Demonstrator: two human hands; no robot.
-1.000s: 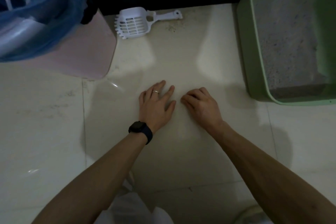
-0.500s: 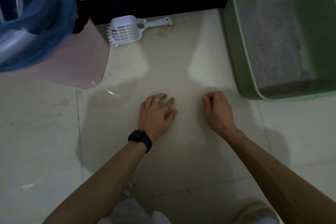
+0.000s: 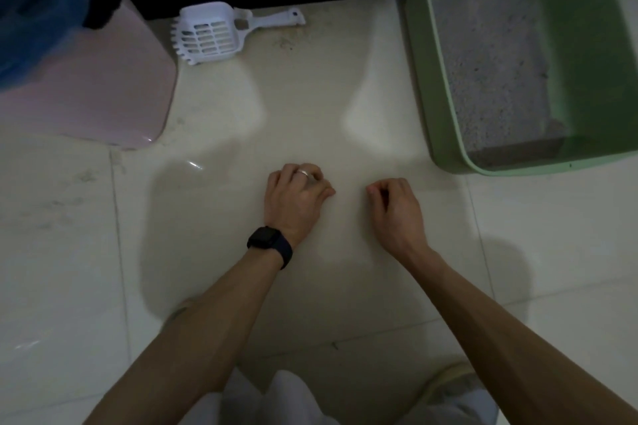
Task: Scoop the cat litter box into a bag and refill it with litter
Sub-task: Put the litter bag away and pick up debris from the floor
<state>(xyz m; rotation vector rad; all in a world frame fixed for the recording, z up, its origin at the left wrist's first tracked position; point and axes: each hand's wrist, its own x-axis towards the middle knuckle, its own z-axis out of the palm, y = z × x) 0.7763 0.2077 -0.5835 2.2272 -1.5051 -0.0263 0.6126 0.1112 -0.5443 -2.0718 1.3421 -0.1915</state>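
Both forearms reach forward and down, with the left hand (image 3: 297, 198) and right hand (image 3: 397, 209) side by side on the floor (image 3: 310, 107), not touching. Each grip is closed, fingers curled under, and holds nothing. The white scoop (image 3: 210, 36) lies well ahead of the left grip, slightly to its left. The green litter box (image 3: 426, 79) sits ahead and to the right of the right grip. The blue bag (image 3: 38, 3) is far ahead-left. A second ago the left fingers lay spread flat; now they are tucked in.
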